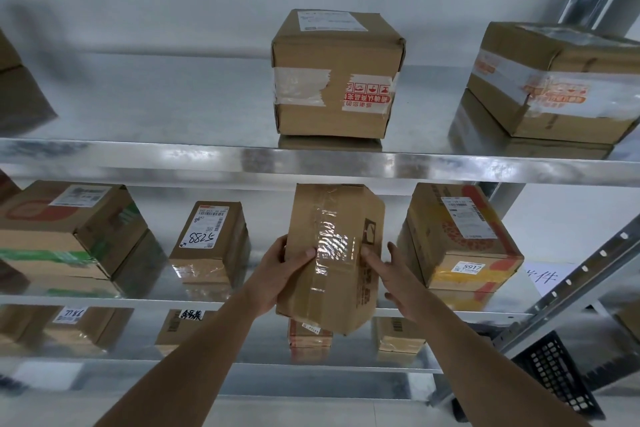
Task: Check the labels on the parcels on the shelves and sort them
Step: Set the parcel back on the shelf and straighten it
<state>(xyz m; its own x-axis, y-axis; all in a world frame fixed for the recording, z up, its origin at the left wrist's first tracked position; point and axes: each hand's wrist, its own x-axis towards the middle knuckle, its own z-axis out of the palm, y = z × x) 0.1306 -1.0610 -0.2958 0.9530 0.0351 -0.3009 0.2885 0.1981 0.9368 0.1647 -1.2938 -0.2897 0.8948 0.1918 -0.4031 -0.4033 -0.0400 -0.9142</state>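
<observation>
I hold a taped brown cardboard parcel (334, 253) in front of the middle shelf, tilted, its taped face toward me with no label showing. My left hand (277, 274) grips its lower left side, thumb on the front. My right hand (394, 277) holds the right side, thumb on the front and fingers behind. On the middle shelf stand a parcel marked 5788 (211, 239), a red-and-yellow printed parcel with labels (460, 239) and a green-taped parcel (69, 229).
The metal shelf edge (207, 156) above carries a taped box (336, 73) and stacked boxes (550, 87) at right. Several small parcels (308, 340) sit on the lower shelf. A black plastic crate (554, 378) stands on the floor at right beside the slanted rack post (571, 288).
</observation>
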